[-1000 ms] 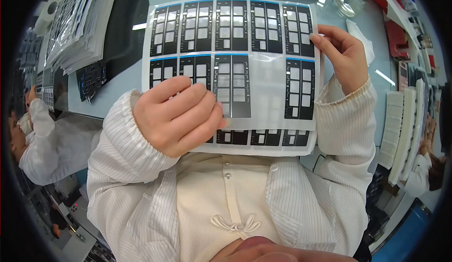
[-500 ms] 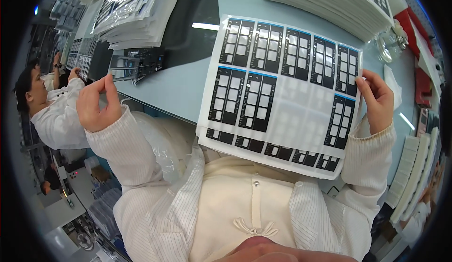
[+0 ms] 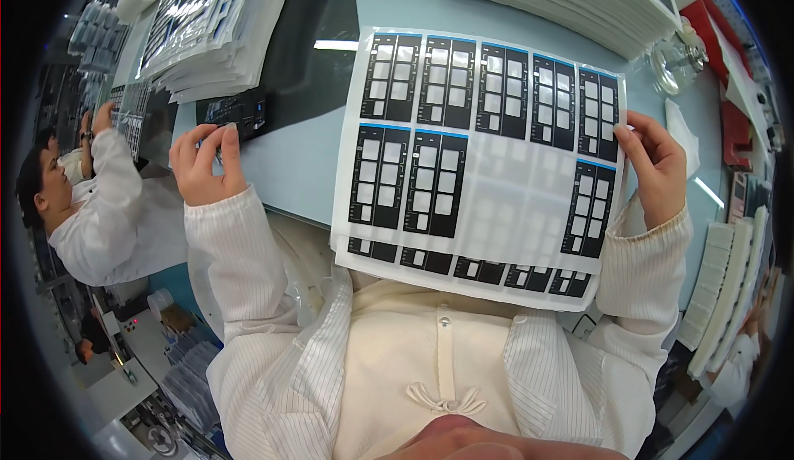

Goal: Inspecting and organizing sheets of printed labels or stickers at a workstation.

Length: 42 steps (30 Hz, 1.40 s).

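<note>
Hold the panelled sheet (image 3: 484, 150) flat over the lower sheet (image 3: 471, 271) at the desk's (image 3: 306, 171) near edge, pinching its right margin firmly in the right hand (image 3: 657, 166), with left hand (image 3: 207, 166), closure not determinable, kept off all 8 upper panels (image 3: 503, 88).

Left grip (image 3: 208, 171) raised, fingers (image 3: 188, 156) curled toward thumb (image 3: 231, 152); right grip (image 3: 659, 166) pinching, forearms (image 3: 244, 257) well apart.

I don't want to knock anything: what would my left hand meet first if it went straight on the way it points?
Your left hand would probably meet the small heap of dark pieces just ahead, though depth is unclear and it might pass above them.
</note>
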Each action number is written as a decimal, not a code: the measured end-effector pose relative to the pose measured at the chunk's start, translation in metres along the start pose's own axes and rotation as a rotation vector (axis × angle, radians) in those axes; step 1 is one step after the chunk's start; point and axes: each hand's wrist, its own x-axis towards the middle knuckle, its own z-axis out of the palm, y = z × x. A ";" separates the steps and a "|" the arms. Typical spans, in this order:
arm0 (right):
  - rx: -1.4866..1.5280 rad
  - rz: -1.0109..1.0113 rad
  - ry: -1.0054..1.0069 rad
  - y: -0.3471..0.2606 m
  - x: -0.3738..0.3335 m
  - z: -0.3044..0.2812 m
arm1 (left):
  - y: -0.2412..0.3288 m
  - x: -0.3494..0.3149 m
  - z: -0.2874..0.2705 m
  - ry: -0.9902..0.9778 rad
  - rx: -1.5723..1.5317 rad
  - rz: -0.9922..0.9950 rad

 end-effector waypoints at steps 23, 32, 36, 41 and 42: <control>0.199 0.221 -0.242 -0.027 -0.013 -0.019 | 0.066 0.003 0.014 -0.681 -1.184 -0.380; 0.226 0.192 -0.233 -0.022 -0.009 -0.020 | 0.065 0.002 0.012 -0.721 -1.307 -0.456; 0.254 0.159 -0.240 -0.013 -0.009 -0.024 | 0.064 0.004 0.012 -0.733 -1.330 -0.429; 0.272 0.154 -0.234 -0.012 -0.010 -0.026 | 0.062 0.004 0.012 -0.773 -1.402 -0.437; 0.288 0.149 -0.242 -0.011 -0.010 -0.026 | 0.061 0.003 0.011 -0.763 -1.405 -0.439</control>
